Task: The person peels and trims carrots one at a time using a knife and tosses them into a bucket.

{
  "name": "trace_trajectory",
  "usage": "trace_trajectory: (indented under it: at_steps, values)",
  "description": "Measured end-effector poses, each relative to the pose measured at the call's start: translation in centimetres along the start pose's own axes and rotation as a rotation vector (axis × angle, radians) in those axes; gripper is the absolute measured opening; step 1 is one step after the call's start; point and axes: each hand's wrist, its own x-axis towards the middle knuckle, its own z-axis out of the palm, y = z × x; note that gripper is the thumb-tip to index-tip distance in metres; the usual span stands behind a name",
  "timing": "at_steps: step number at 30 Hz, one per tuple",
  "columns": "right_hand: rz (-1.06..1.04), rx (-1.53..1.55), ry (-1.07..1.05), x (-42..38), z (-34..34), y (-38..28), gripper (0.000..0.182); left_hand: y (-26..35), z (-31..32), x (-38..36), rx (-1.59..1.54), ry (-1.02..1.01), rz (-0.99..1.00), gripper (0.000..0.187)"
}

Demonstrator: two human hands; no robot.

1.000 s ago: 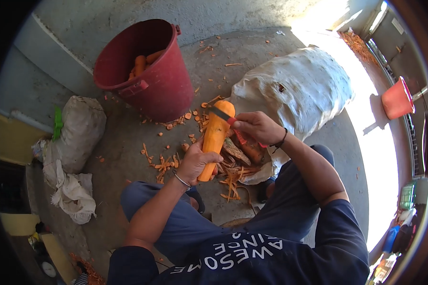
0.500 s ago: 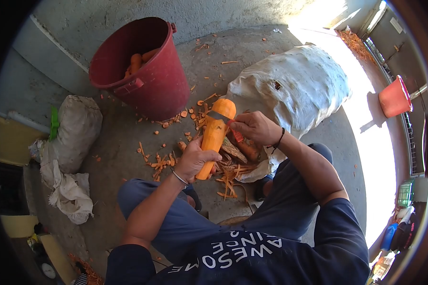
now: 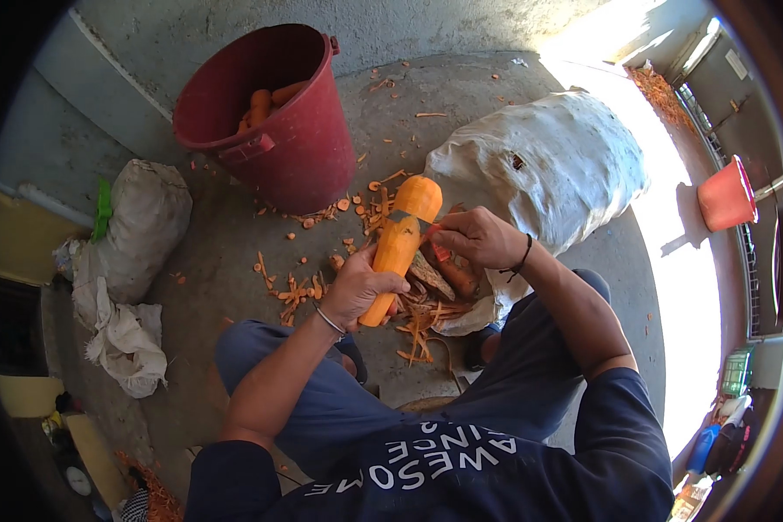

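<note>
My left hand (image 3: 362, 287) is wrapped round the lower end of a large, peeled-looking orange carrot (image 3: 396, 250), which points up and away from me. In my right hand (image 3: 480, 238) the fingers are closed on the red handle of a small knife (image 3: 400, 216). Its grey blade lies across the carrot below the rounded top end. Under my hands, unpeeled carrots (image 3: 463, 277) rest at the mouth of a big white sack (image 3: 539, 165). Long orange peelings (image 3: 419, 339) are heaped between my feet.
A dark red bucket (image 3: 322, 148) with carrots (image 3: 261, 106) inside stands at the upper left. Carrot ends and peelings (image 3: 297, 300) litter the concrete floor. Lumpy white sacks (image 3: 143, 226) sit at the left. A smaller red bucket (image 3: 726, 196) is by the sunlit strip at right.
The view has shifted slightly, moving the buckets and sacks in the picture. Both hands keep their hold, and the blade stays across the carrot, a little lower in the picture.
</note>
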Motion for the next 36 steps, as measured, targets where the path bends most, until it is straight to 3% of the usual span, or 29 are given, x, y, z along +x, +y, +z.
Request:
trace_trajectory:
  at_steps: [5, 11, 14, 16, 20, 29, 32, 34, 35, 36]
  values:
    - [0.017, 0.040, -0.114, -0.3, -1.0, 0.2, 0.039, 0.3, 0.0, -0.1, 0.056, -0.017, -0.051, 0.055]
    - [0.027, -0.062, -0.020, -0.1, 1.0, 0.5, 0.036, -1.5, 1.0, 0.2, -0.026, 0.043, -0.066, 0.055]
    - [-0.053, 0.003, 0.050, 0.0, 1.4, 0.8, 0.038, -1.8, 1.2, 0.5, -0.057, 0.066, -0.005, 0.045]
    - [0.049, 0.007, -0.059, 0.2, 0.5, 0.4, 0.038, -0.7, 0.8, 0.4, 0.053, 0.001, -0.064, 0.055]
    - [0.082, 0.023, -0.082, -0.2, -0.2, -0.3, 0.038, 0.3, 0.5, 0.2, 0.099, -0.014, -0.068, 0.057]
    - [-0.037, 0.117, -0.062, -0.1, -1.8, 0.0, 0.037, 0.9, 0.8, -0.2, -0.059, 0.006, 0.080, 0.051]
    - [0.098, 0.047, -0.117, -0.8, -3.2, 1.0, 0.036, 1.0, -0.2, 0.0, -0.096, 0.032, 0.102, 0.050]
    - [0.043, 0.009, 0.019, -0.9, -3.7, 2.2, 0.036, 1.5, -0.8, 0.2, -0.088, 0.045, 0.147, 0.048]
    - [-0.014, -0.044, 0.194, -0.7, -3.3, 3.2, 0.035, 1.5, -0.7, 0.2, -0.087, 0.046, 0.149, 0.048]
    - [-0.015, -0.044, 0.195, -0.5, -2.7, 2.8, 0.035, 1.4, -0.4, 0.3, -0.050, 0.094, 0.181, 0.047]
